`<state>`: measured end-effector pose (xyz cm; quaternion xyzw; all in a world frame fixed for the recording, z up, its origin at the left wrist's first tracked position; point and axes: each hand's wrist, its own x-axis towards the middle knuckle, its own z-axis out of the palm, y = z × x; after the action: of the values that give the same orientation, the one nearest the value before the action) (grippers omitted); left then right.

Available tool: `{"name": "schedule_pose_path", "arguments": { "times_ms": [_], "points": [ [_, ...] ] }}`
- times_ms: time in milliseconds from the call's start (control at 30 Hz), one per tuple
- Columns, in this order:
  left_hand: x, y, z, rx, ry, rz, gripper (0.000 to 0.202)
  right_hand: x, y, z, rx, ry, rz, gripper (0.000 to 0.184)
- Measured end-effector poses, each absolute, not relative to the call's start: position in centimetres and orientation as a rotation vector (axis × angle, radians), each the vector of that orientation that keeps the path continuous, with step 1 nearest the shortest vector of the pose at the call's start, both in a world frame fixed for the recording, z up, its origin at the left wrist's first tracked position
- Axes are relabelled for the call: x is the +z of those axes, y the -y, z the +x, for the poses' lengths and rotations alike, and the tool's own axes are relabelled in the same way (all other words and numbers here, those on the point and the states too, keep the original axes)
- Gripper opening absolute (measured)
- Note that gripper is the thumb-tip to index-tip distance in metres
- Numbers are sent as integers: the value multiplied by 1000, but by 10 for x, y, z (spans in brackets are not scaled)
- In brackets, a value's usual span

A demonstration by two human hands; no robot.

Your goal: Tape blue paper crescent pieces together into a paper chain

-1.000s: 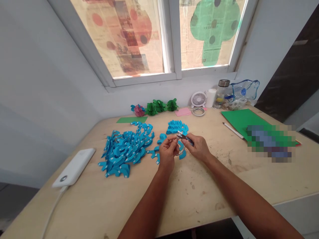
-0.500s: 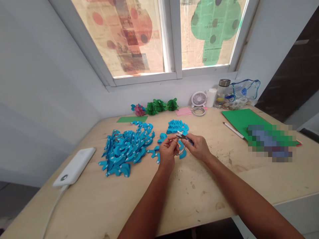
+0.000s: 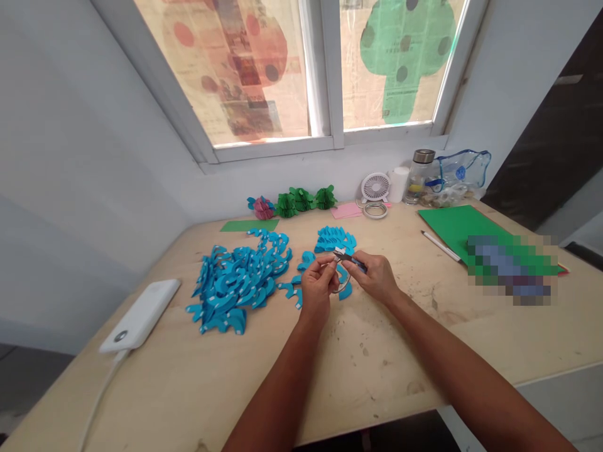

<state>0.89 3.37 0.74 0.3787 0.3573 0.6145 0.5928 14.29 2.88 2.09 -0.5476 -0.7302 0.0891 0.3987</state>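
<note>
My left hand and my right hand meet above the middle of the wooden table. My right hand is closed on small dark snips with a blue handle. My left hand pinches a thin strip that runs to a tape ring lying under the hands; the snips' tips sit at a small white bit by my left fingertips. A big heap of blue paper cut-outs lies to the left. A smaller stack of blue cut-outs lies just beyond the hands.
A white power bank with a cable lies at the left edge. Green paper sheets and a white pen lie at right. At the back stand green and pink paper flowers, a small fan, a tape roll, a jar.
The hands stay almost still; the snips' tips have shifted slightly toward my left fingertips.
</note>
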Motion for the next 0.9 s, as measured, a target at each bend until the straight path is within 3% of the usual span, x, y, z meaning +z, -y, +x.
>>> {"name": "schedule_pose_path", "arguments": {
  "times_ms": [900],
  "points": [
    [9,-32,9,1370,-822,925,32,17,-29,142,246,1896,-1366,34]
  ]
}}
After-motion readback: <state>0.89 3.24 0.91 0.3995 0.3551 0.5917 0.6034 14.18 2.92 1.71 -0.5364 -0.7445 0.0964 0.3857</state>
